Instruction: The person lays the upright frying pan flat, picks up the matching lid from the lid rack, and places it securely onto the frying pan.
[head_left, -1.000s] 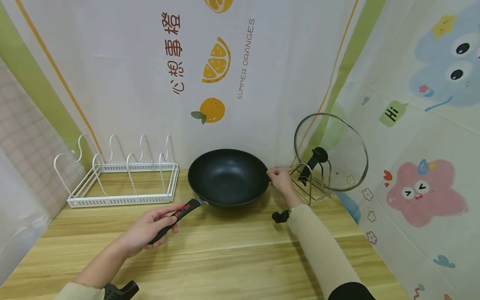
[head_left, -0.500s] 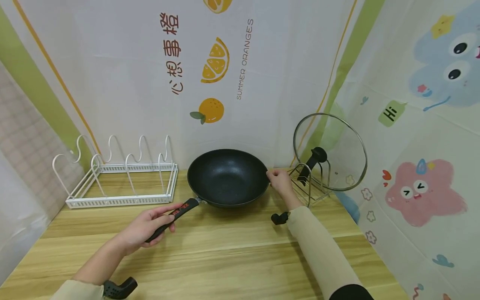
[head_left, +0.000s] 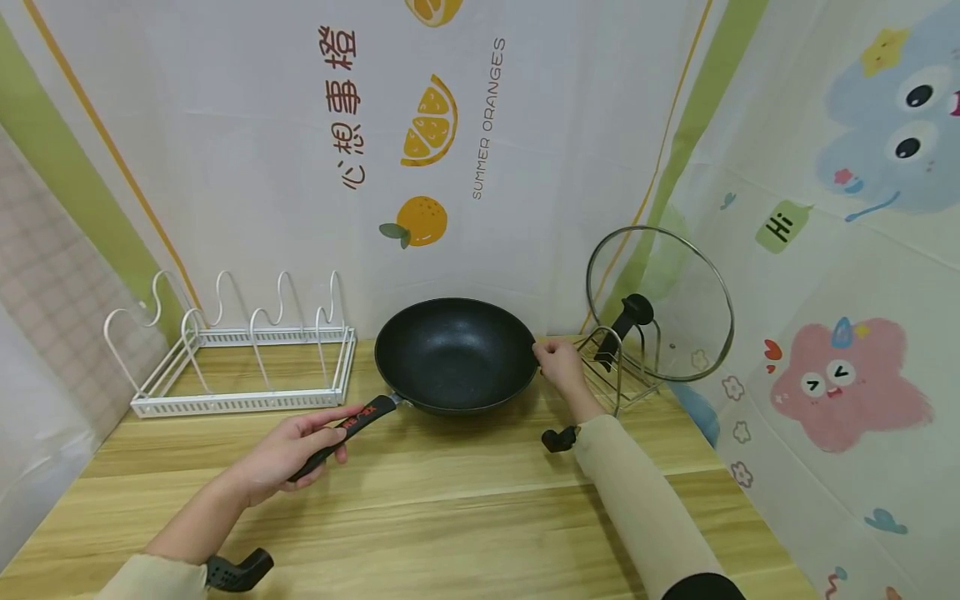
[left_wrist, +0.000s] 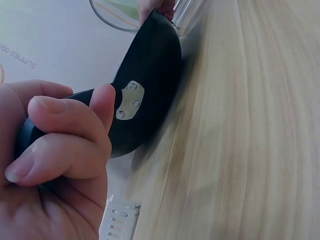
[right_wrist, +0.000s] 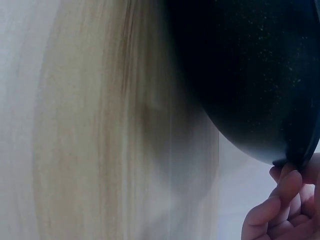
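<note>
A black wok (head_left: 457, 358) is at the back middle of the wooden table, its hollow side up. My left hand (head_left: 273, 458) holds its long black handle (head_left: 372, 411), which carries red lettering. In the left wrist view, curled fingers (left_wrist: 75, 155) wrap that handle, and a riveted metal plate (left_wrist: 131, 102) joins it to the wok. On the opposite side, my right hand (head_left: 561, 367) pinches the wok's edge. The right wrist view has thumb and fingertips (right_wrist: 287, 185) together at a small black tab on the rim. The wok's underside and its shadow show there too.
A white rack (head_left: 240, 403) with upright loops stands left of the wok. To the right, close to my right hand, a wire stand (head_left: 621, 379) holds a glass lid (head_left: 731, 333) with a black knob (head_left: 637, 310). Printed cloths (head_left: 255, 183) hang behind and beside the table (head_left: 420, 517).
Very little differs. The left hand and the handle's end have shifted slightly up and left in the head view, while the wok and right hand keep nearly the same place.
</note>
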